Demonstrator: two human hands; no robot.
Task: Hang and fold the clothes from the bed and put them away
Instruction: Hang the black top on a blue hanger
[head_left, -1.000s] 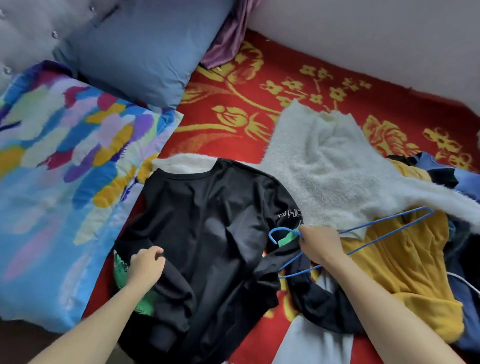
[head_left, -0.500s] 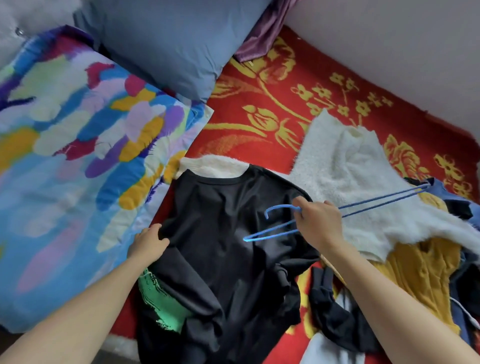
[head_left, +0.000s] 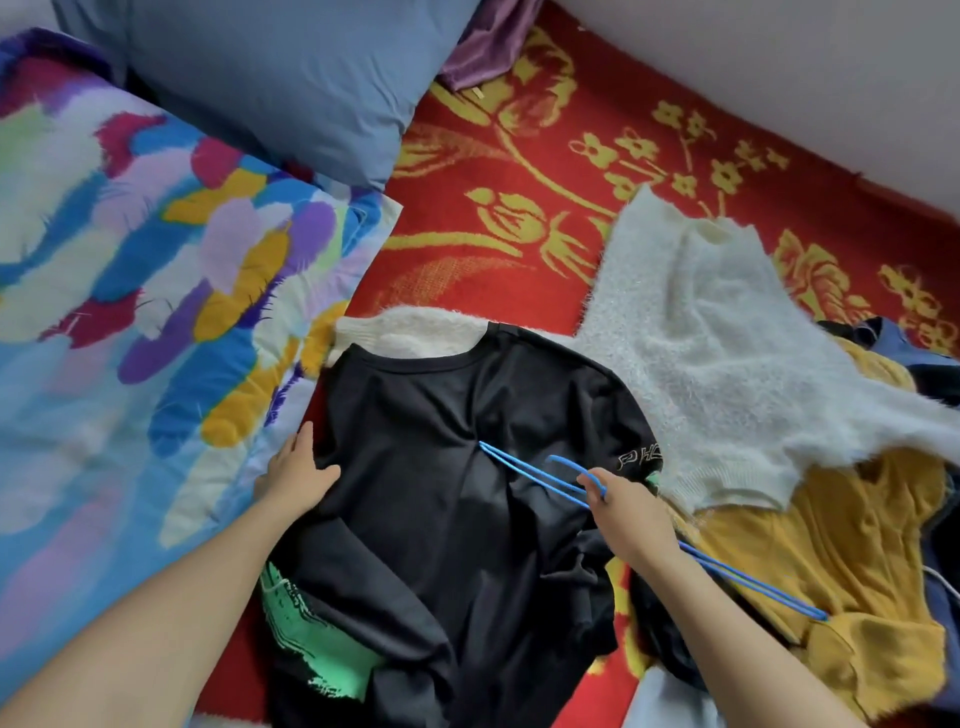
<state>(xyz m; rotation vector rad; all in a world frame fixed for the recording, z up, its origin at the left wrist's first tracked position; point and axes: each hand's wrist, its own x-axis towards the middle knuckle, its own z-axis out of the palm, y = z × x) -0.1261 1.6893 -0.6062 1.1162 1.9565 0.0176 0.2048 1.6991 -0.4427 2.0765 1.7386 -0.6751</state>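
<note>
A black T-shirt (head_left: 441, 467) lies spread on the red bedspread (head_left: 519, 171), collar away from me, a green print showing at its folded lower left. My left hand (head_left: 298, 475) presses flat on the shirt's left shoulder edge. My right hand (head_left: 631, 514) grips a thin blue wire hanger (head_left: 524, 467) near its hook; one end points across the shirt's chest, the other runs back over a yellow garment (head_left: 831, 571). A fluffy white sweater (head_left: 717, 364) lies to the right, partly under the black shirt.
A multicoloured quilt (head_left: 130, 291) fills the left side, with a blue pillow (head_left: 291, 78) behind it and purple cloth (head_left: 483, 47) by the wall. Dark and blue clothes (head_left: 924, 364) pile at the far right. A pale cloth (head_left: 670, 701) lies at the bottom edge.
My right hand swung the hanger round so one end now points left over the shirt's chest. My left hand slid up along the shirt's left edge and flattened on it.
</note>
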